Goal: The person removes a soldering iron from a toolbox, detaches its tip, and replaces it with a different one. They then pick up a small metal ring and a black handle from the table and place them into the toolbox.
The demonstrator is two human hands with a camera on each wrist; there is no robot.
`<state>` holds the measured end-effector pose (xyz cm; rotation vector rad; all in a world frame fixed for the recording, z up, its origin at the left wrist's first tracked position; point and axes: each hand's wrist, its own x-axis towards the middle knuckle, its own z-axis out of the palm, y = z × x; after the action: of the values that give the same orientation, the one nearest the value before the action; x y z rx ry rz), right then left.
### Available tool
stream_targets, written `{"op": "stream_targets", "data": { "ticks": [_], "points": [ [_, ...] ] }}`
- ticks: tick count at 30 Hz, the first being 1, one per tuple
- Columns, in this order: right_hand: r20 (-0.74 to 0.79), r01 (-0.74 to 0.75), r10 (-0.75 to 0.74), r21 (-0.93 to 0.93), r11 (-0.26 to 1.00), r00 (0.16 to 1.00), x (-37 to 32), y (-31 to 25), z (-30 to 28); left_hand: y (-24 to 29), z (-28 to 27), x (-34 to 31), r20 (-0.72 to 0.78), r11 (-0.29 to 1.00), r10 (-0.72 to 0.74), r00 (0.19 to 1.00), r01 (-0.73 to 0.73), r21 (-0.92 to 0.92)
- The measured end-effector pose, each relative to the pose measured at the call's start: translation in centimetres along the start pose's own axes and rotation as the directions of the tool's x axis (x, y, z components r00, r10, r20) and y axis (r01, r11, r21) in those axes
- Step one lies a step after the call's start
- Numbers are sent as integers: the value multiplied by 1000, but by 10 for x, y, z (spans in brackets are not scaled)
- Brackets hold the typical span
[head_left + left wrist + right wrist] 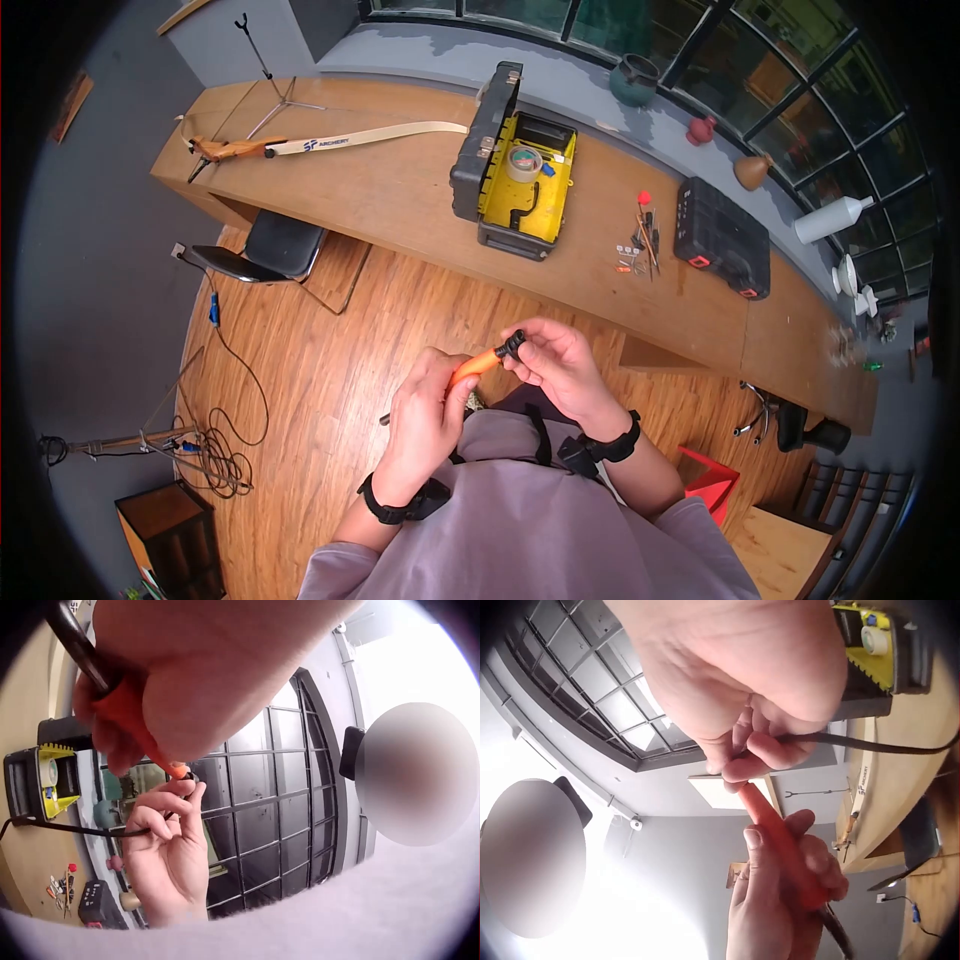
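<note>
A soldering iron (473,369) with an orange handle is held in front of the chest. My left hand (422,408) grips that handle, the thumb lying along it. From the handle's lower end a dark metal rod (84,654) sticks out past the left palm. With bent fingers, my right hand (563,372) pinches the black cord end (512,345) where it meets the handle. The black cord (90,829) runs out of the right hand, seen in both wrist views. Part of the handle is hidden behind the left fingers.
Across the wooden table (380,210) stand an open toolbox (540,225) with a tape roll (523,165), a black case (722,238), small tools (648,235) and an archery bow (350,140). A chair (280,245) and coiled cable (220,468) are at left.
</note>
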<state>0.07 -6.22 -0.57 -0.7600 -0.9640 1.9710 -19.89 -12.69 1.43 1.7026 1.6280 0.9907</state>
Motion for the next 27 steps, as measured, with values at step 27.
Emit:
{"op": "stream_targets", "data": {
  "ticks": [27],
  "points": [
    [133,-168,159,62,984,978,-7,-15,-5,2,6,-10,70,939,-114,991,131,-319]
  ]
}}
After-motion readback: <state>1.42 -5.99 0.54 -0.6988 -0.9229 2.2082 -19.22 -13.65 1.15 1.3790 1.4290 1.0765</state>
